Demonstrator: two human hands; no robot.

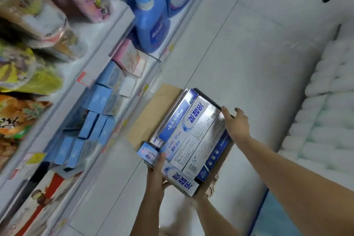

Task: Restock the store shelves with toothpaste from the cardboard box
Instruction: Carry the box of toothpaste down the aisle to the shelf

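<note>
The box (pixel 151 119) of toothpaste (pixel 193 130) is held up over the floor (pixel 249 44), close beside the shelves (pixel 63 105) on the left. The left grip (pixel 156 170) clasps its near corner, thumb lying on a carton and fingers curled below. The right grip (pixel 236 122) curls round the far right edge. The cartons lie flat, packed side by side in silver and blue. On the shelves are small blue packs (pixel 99 101), blue bottles (pixel 151 25) and snack bags (pixel 19 74) — all blurred
</note>
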